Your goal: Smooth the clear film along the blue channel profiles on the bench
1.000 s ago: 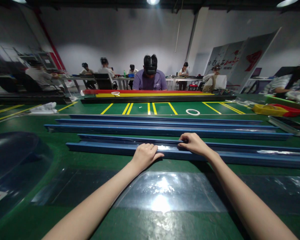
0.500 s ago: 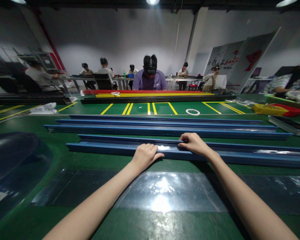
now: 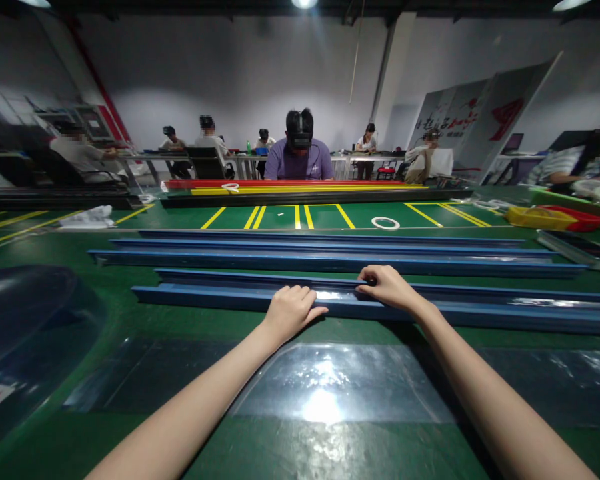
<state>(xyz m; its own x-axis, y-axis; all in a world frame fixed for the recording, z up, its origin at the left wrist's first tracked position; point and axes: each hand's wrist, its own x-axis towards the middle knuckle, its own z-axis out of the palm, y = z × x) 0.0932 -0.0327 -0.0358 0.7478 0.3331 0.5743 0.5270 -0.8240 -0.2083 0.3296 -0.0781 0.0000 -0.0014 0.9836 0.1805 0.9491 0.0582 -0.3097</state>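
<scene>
A long blue channel rail (image 3: 220, 293) lies crosswise on the green table in front of me. My left hand (image 3: 291, 310) grips its near wall, fingers curled over into the channel and thumb along the front side. To the right, my right hand (image 3: 386, 287) is closed on the rail's far wall, with the index finger bent over the top edge and the thumb inside. Between the hands, the channel floor shines brightly; whether a clear film lies there I cannot tell. Just beyond lie more blue rails (image 3: 330, 259), parallel to this one.
A clear plastic sheet (image 3: 360, 387) lies flat nearer to me. A dark transparent curved piece (image 3: 30, 320) sits at left. Farther back are a white tape ring (image 3: 385, 224), red, yellow and black rails (image 3: 300, 195), and a yellow tray (image 3: 535, 219). A co-worker (image 3: 300, 157) sits opposite.
</scene>
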